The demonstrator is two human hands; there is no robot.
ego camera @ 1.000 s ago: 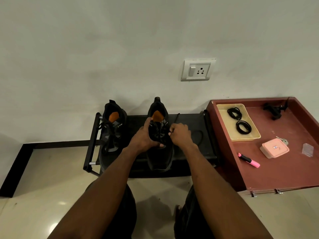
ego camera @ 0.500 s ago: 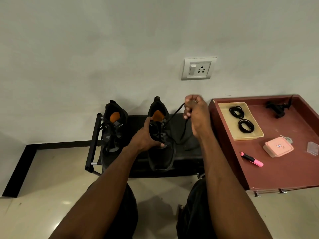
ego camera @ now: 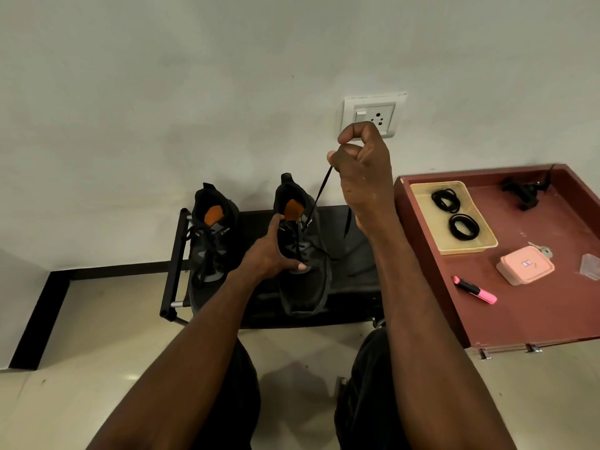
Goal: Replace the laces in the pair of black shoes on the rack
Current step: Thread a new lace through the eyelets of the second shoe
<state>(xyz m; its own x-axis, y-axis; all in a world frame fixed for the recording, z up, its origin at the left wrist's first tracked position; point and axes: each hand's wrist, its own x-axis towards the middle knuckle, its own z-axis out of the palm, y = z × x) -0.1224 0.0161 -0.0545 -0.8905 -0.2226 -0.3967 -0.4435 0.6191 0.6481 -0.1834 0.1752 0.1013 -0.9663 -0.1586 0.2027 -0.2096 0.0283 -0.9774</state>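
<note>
Two black shoes with orange insoles stand on a low black rack [ego camera: 175,254]. The left shoe [ego camera: 211,241] is still laced. My left hand [ego camera: 276,251] grips the right shoe [ego camera: 305,280] across its tongue and eyelets. My right hand [ego camera: 360,160] is raised high in front of the wall socket and pinches a black lace [ego camera: 319,193], which runs taut down to the right shoe's upper eyelets. The lace's other end hangs behind my right forearm. Two coiled black laces [ego camera: 454,212] lie in a beige tray [ego camera: 480,248] on the right.
A maroon table [ego camera: 535,306] at right carries the beige tray, a pink box [ego camera: 526,267], a pink highlighter [ego camera: 474,289], a black clip [ego camera: 519,190] and a small clear piece [ego camera: 589,264]. A white wall socket [ego camera: 386,112] is behind my right hand. Tiled floor [ego camera: 81,352] lies below.
My right hand went from the right shoe's eyelets up and rightward, drawing the black lace out and taut. My left hand stayed gripping the shoe.
</note>
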